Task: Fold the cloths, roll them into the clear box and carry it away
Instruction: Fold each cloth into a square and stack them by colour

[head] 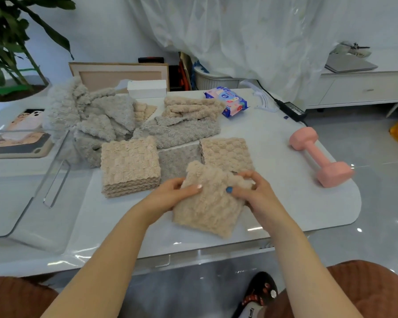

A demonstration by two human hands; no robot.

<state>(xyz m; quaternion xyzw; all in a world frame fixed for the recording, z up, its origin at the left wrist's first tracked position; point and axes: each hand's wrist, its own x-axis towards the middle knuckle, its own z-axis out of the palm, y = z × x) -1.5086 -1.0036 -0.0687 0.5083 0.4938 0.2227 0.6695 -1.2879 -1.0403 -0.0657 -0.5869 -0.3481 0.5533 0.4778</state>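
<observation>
A beige fluffy cloth (pixel 207 207) lies partly folded at the near middle of the white table. My left hand (pixel 175 193) grips its left edge, thumb on top. My right hand (pixel 251 191) pinches its bunched upper right part. A neat stack of folded beige cloths (pixel 130 166) stands to the left of it. Behind lie a folded grey cloth (pixel 179 159) and another folded beige cloth (pixel 225 152). A heap of unfolded grey cloths (pixel 97 118) and beige cloths (pixel 191 106) fills the back. The clear box (pixel 55 171) sits at the left.
A pink dumbbell (pixel 319 157) lies at the table's right edge. A wet-wipes pack (pixel 228 101), a white carton (pixel 146 88) and a black power adapter (pixel 290 110) lie at the back. A tablet and phone (pixel 21 134) are at far left.
</observation>
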